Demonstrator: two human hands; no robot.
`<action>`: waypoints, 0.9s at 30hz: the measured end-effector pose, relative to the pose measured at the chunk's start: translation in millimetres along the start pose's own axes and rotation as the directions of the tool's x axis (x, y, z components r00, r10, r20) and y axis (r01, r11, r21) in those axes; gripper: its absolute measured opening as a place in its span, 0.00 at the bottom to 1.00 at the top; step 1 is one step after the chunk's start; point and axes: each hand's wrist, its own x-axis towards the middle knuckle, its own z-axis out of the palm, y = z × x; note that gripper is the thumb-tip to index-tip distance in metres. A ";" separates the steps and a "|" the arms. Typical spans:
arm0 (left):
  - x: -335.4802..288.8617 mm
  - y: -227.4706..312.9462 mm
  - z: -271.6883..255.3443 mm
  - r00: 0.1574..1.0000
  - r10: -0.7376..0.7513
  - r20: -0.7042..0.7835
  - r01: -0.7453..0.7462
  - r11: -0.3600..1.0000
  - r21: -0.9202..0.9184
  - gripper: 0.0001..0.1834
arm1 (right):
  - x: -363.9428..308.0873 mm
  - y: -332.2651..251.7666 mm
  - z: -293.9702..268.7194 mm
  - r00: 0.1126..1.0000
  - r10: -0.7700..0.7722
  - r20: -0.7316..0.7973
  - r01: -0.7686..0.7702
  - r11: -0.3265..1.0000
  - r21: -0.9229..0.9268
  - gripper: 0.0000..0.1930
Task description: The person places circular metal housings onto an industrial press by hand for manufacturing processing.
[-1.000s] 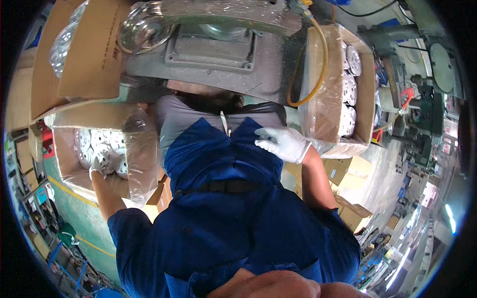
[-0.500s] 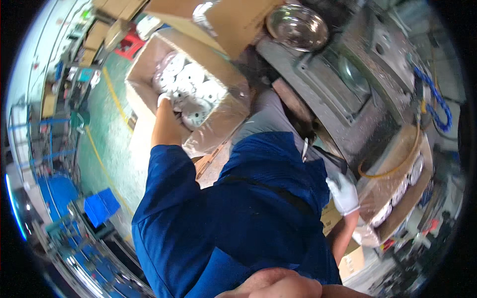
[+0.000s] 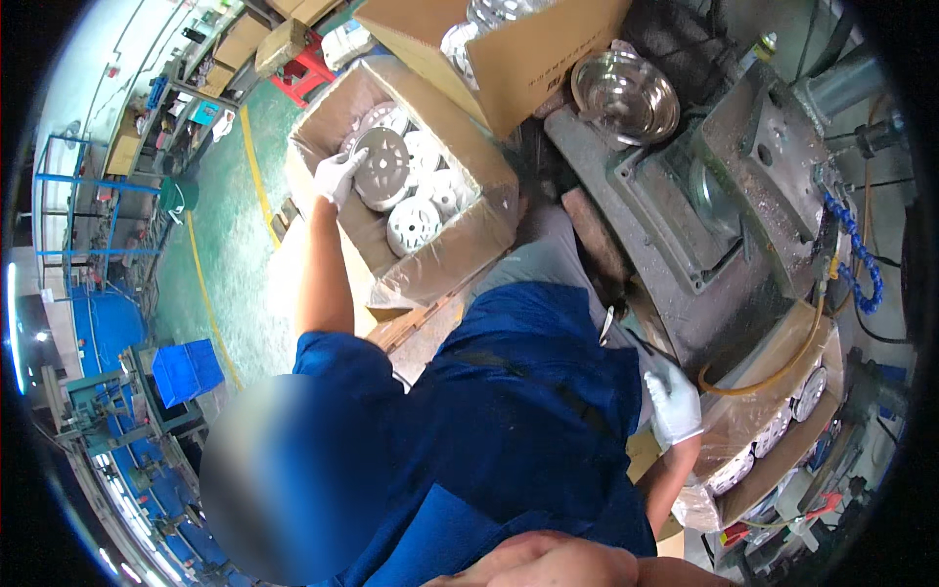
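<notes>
Your left hand (image 3: 335,180) grips the left rim of a grey disc (image 3: 381,168), over pale discs (image 3: 414,227) in the left carton (image 3: 481,217). Your right hand (image 3: 674,403), loosely half-open, visibly holding nothing, sits left of the right carton (image 3: 745,383).

Cannot see the whole left hand (image 3: 335,179), partly tucked behind the grey disc (image 3: 381,170); cannot see through the round blur (image 3: 298,479) (lower left). Cannot follow the upper carton (image 3: 536,73) past the top edge.
</notes>
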 end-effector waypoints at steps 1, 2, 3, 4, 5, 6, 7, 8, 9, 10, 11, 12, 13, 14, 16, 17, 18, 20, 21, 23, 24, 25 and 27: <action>-14.0 27.7 -4.0 1.000 0.015 0.011 -0.014 0.995 -0.102 0.29 | -1.7 -0.1 0.1 0.999 -0.033 -0.021 0.032 0.998 -0.054 0.20; -24.1 40.7 -5.9 1.000 0.024 0.020 -0.019 0.978 -0.206 0.28 | -1.6 -3.8 -1.4 0.997 -0.067 -0.036 0.062 0.991 -0.115 0.21; -23.5 38.9 -6.0 0.999 0.033 0.042 -0.018 0.948 -0.318 0.26 | -1.7 -12.6 -5.3 0.997 -0.071 0.017 0.072 0.997 -0.033 0.21; -31.7 45.8 -3.8 0.996 0.044 0.075 -0.008 0.906 -0.424 0.25 | -1.7 -6.2 2.5 0.999 -0.040 0.030 0.038 0.996 0.081 0.21; -39.1 56.4 -0.2 0.987 0.109 0.116 -0.035 0.860 -0.509 0.22 | 0.5 -6.0 6.8 0.997 -0.036 0.070 0.026 0.991 0.133 0.20; -49.8 84.8 7.5 0.981 0.140 0.137 -0.051 0.858 -0.512 0.22 | 1.6 -9.4 10.5 0.995 -0.021 0.095 0.003 0.981 0.195 0.20; -62.2 111.4 16.2 0.951 0.267 0.155 -0.160 0.855 -0.494 0.21 | 2.2 -18.9 12.8 0.990 -0.080 0.116 0.041 0.951 0.307 0.19; -72.5 129.2 26.1 0.905 0.388 0.173 -0.266 0.836 -0.480 0.19 | 7.2 -24.9 16.0 0.980 -0.137 0.144 0.078 0.932 0.353 0.18; -75.7 139.0 39.2 0.858 0.493 0.143 -0.378 0.796 -0.472 0.15 | 12.5 -32.8 16.7 0.952 -0.256 0.166 0.163 0.888 0.431 0.16; -81.8 158.3 49.7 0.824 0.528 0.207 -0.430 0.819 -0.380 0.13 | 14.6 -37.2 21.0 0.945 -0.255 0.204 0.081 0.789 0.609 0.17; -93.0 171.2 62.2 0.807 0.538 0.244 -0.455 0.830 -0.324 0.13 | 17.9 -48.6 20.2 0.924 -0.310 0.225 0.064 0.703 0.708 0.20; -107.8 182.9 75.7 0.791 0.544 0.281 -0.480 0.836 -0.266 0.12 | 21.1 -63.5 16.5 0.892 -0.386 0.234 0.021 0.552 0.833 0.23; -129.0 201.7 87.8 0.612 0.752 0.247 -0.749 0.651 -0.126 0.11 | 30.1 -68.2 17.1 0.878 -0.427 0.217 0.027 0.497 0.867 0.25; -151.0 221.6 102.2 0.360 0.901 0.242 -0.929 0.369 0.009 0.11 | 35.3 -76.8 17.8 0.882 -0.445 0.158 0.044 0.412 0.910 0.27; -189.5 251.1 124.0 -0.179 0.845 0.503 -0.955 -0.272 0.116 0.12 | 41.4 -85.9 16.6 0.911 -0.411 -0.012 0.087 0.166 0.982 0.27; -200.9 251.2 143.1 -0.110 0.808 0.579 -0.982 -0.177 0.061 0.15 | 44.6 -91.9 13.7 0.948 -0.310 -0.064 0.076 0.027 0.997 0.25; -218.4 249.9 154.8 -0.155 0.808 0.569 -0.961 -0.256 0.102 0.17 | 44.2 -94.4 10.8 0.970 -0.215 -0.110 0.086 -0.119 0.989 0.23; -227.4 246.4 182.4 -0.207 0.848 0.487 -0.959 -0.273 0.069 0.22 | 48.0 -83.3 4.8 0.983 -0.116 -0.143 0.130 -0.107 0.986 0.21; -228.2 251.0 184.9 -0.226 0.842 0.490 -0.957 -0.286 0.050 0.22 | 50.2 -77.4 4.4 0.989 -0.043 -0.143 0.140 -0.080 0.987 0.21; -232.2 268.0 183.3 -0.159 0.880 0.448 -0.987 -0.148 -0.060 0.31 | 47.9 -63.1 11.2 0.968 -0.002 -0.252 0.251 -0.091 0.964 0.20; -232.4 270.2 180.5 -0.068 0.891 0.450 -0.997 -0.044 -0.063 0.39 | 45.5 -57.1 11.5 0.938 0.025 -0.347 0.348 -0.090 0.933 0.20; -226.7 269.3 186.0 0.034 0.929 0.368 -0.995 0.066 -0.077 0.41 | 41.3 -48.8 4.2 0.953 -0.049 -0.300 0.290 -0.152 0.945 0.22; -219.1 260.7 197.4 0.355 0.891 0.283 -0.900 0.407 -0.153 0.51 | 30.6 -53.1 1.4 0.954 -0.102 -0.283 0.282 -0.031 0.959 0.21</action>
